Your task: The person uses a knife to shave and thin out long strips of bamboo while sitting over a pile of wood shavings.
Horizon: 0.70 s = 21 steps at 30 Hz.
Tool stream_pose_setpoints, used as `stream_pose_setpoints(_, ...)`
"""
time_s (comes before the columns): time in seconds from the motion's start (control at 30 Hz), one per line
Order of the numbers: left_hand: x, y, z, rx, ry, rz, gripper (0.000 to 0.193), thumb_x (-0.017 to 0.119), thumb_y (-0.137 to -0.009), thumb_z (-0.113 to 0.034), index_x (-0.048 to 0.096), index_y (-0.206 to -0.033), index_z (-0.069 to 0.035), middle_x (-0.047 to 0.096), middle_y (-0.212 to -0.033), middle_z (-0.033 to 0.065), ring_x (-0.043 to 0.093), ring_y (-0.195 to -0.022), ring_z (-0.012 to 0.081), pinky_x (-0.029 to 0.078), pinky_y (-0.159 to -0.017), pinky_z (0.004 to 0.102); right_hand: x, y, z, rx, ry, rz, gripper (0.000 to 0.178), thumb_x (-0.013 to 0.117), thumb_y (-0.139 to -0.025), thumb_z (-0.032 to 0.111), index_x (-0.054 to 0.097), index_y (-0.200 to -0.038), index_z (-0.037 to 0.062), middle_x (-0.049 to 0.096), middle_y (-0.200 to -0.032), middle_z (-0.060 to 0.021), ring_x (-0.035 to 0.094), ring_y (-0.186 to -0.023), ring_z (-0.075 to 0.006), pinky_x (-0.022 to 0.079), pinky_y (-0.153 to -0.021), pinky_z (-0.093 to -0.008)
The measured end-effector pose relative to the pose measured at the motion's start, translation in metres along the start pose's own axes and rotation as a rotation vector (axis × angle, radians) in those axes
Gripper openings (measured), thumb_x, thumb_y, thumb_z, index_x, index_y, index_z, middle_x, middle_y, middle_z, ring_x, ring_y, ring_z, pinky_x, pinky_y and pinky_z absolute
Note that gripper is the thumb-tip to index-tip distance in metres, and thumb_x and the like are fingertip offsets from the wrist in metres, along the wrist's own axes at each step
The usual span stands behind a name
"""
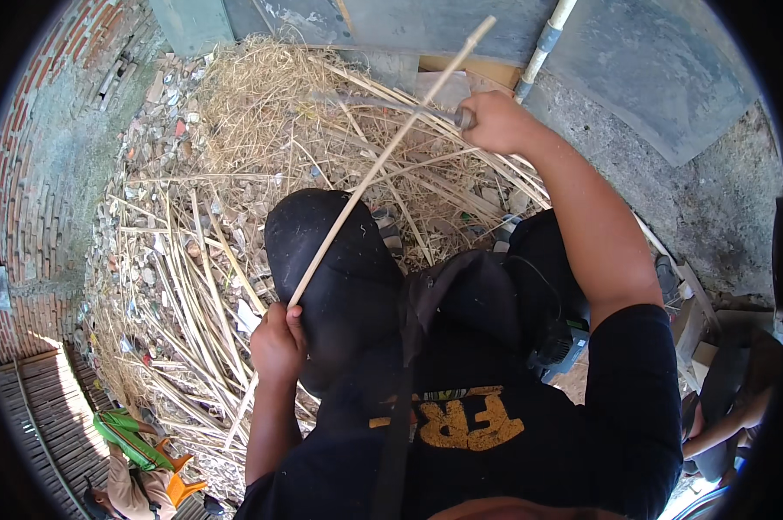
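the single view looks from the person's head, through the left of two side-by-side fisheye lenses, steeply down and forward. it sits near, close above the black shirt (539, 468), which lies between the lens and the scene ahead. the left hand (277, 342) shows ahead of the shirt, and the right hand (500, 123) reaches farther out, both seen from above. left of the left hand, the brick wall (28, 182) bends with the round rim; rubble-strewn ground (153, 147) spreads beyond the left hand, with a concrete wall (695, 208) right of the right hand.
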<state>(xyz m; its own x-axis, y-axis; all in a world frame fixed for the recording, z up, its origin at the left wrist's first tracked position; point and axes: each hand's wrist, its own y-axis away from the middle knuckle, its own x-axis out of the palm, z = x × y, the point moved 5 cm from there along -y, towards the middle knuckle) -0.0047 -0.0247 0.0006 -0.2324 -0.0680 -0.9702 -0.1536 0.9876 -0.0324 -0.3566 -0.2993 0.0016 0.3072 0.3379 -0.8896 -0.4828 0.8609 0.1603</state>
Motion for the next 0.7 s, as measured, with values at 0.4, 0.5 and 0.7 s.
stream_pose_setpoints(0.4, -0.005, -0.009, 0.006, 0.036, 0.061, 0.106, 0.038, 0.049, -0.104, -0.038, 0.051, -0.086, -0.005, 0.061, -0.068, 0.0218, 0.060, -0.062, 0.0467, 0.044, -0.053, 0.0551, -0.017, 0.017, 0.001, 0.076, -0.007, -0.170, 0.026, 0.065, -0.077, 0.019, 0.069, -0.096, 0.0019, 0.069, -0.091, -0.0234, 0.066, -0.092, -0.0409, 0.052, -0.084, -0.0478)
stream_pose_setpoints(0.5, 0.000, -0.007, 0.009, 0.048, 0.106, 0.094, 0.037, 0.049, -0.104, -0.038, 0.051, -0.087, -0.005, 0.061, -0.068, 0.0225, 0.060, -0.063, 0.0478, 0.044, -0.054, 0.0558, -0.018, 0.019, 0.012, -0.006, 0.042, -0.104, 0.026, 0.067, -0.075, 0.018, 0.069, -0.096, 0.0014, 0.070, -0.088, -0.0219, 0.067, -0.089, -0.0406, 0.053, -0.083, -0.0473)
stream_pose_setpoints(0.7, -0.001, -0.012, 0.006, 0.028, 0.061, 0.096, 0.036, 0.050, -0.103, -0.037, 0.051, -0.087, -0.005, 0.061, -0.068, 0.0236, 0.060, -0.064, 0.0485, 0.044, -0.055, 0.0560, -0.020, 0.003, -0.062, 0.258, -0.086, -0.150, 0.042, 0.071, -0.077, 0.026, 0.067, -0.109, -0.0013, 0.069, -0.095, -0.0250, 0.067, -0.092, -0.0405, 0.052, -0.083, -0.0466)
